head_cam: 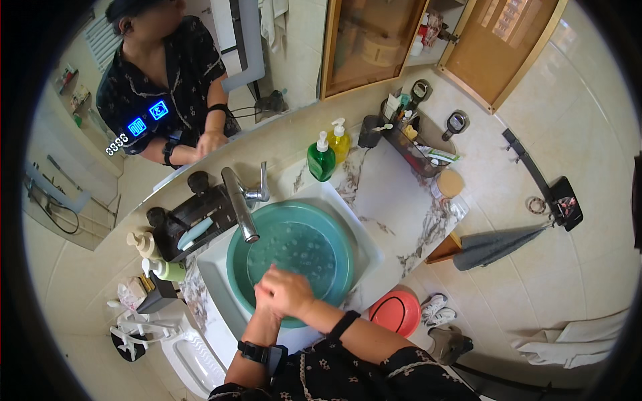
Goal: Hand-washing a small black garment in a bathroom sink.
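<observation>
My right hand (295, 293) is clasped over my left hand (266, 306), and the fingers of the two overlap, so part of the left one is hidden. Both are above the near side of a teal plastic basin (346, 250), apart from the water surface as far as I can tell. Water (286, 255) with bubbles or drops on it fills the basin's lower part. The basin sits in a white rectangular sink (369, 253). A chrome faucet (241, 208) reaches over its far rim, with its lever (264, 180) upright beside it.
Green (321, 159) and yellow (339, 143) pump bottles stand behind the sink on the marble-patterned counter (371, 200). A black rack (200, 215) and a light-green pump bottle (173, 270) are at left. An open cabinet door (496, 45) juts out above. A red basin (396, 313) lies low at right.
</observation>
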{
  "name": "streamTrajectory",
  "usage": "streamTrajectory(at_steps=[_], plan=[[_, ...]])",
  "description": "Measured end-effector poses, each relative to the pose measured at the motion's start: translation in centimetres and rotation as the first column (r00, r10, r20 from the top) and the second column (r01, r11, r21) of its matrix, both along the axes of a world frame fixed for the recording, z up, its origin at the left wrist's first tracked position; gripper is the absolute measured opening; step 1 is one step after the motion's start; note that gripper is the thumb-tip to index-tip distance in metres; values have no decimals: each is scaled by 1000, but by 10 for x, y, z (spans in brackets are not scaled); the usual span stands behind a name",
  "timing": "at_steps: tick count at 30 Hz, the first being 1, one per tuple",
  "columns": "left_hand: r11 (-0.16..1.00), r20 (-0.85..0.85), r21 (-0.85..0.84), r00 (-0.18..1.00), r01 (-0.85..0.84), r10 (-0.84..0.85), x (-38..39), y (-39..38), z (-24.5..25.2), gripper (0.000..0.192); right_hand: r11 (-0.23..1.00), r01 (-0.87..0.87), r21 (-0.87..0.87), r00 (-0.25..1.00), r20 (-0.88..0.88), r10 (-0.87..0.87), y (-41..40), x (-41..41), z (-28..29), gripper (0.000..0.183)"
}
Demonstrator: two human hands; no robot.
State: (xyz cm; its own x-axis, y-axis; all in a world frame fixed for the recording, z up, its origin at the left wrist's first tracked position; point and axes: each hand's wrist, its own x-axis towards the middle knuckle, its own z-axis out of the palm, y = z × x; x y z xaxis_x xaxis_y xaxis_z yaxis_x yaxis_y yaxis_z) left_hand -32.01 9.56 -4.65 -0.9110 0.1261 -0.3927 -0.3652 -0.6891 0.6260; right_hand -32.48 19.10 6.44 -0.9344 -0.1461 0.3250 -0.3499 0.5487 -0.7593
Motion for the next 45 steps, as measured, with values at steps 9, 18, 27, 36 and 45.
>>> streamTrajectory(at_steps=[9,18,27,36,45], plan=[[972,-291,186,953,144,-85,-5,-1,-3,36,996,-65,-66,962,262,80,3,2,20,22],[916,-74,391,995,88,-65,-13,-12,-18,26,996,-73,52,991,-111,78,-4,-3,9,20],[990,360,127,933,-68,18,-25,23,88,26,975,189,116,979,58,-197,14,-30,-19,24],[962,222,-111,950,248,-219,-19,-6,72,41,984,149,100,900,399,-177,41,-53,-27,38],[773,246,-253,812,581,-529,-13,-9,84,35,784,227,-577,845,517,136,59,-54,-47,41]])
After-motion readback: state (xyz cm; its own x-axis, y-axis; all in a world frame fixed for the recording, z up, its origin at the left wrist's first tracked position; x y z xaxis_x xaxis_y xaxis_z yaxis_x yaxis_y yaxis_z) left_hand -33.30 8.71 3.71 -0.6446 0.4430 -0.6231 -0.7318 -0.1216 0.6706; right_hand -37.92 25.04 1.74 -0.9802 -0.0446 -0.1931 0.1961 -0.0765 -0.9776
